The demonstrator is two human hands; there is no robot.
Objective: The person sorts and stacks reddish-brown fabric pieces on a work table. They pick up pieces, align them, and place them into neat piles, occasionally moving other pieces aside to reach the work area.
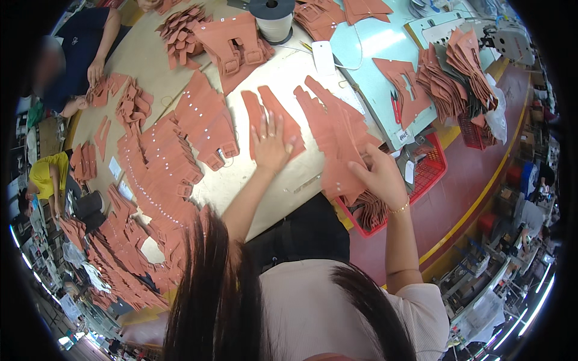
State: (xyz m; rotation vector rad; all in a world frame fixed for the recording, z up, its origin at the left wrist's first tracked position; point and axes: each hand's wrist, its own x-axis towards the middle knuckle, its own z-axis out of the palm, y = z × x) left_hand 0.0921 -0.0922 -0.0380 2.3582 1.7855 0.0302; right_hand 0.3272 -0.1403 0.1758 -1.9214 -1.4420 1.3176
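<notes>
One rust-coloured cut panel (290, 125), split at its far end into two strips, lies flat on a cream tabletop (220, 189) in front of the person. The left hand (271, 144) is open on top of it, palm down, fingers spread. Just to the right is an overlapping pile of similar panels (334, 126); the right hand (382, 174), thumb and fingers bent, is at the pile's right edge, but whether it grips a panel I cannot tell. Beside the table's right edge is a red plastic basket (435, 168) with more pieces. To the left, overlapping rows of panels (159, 153) show white dots. A thread spool (274, 27) with black flanges stands at the far side.
</notes>
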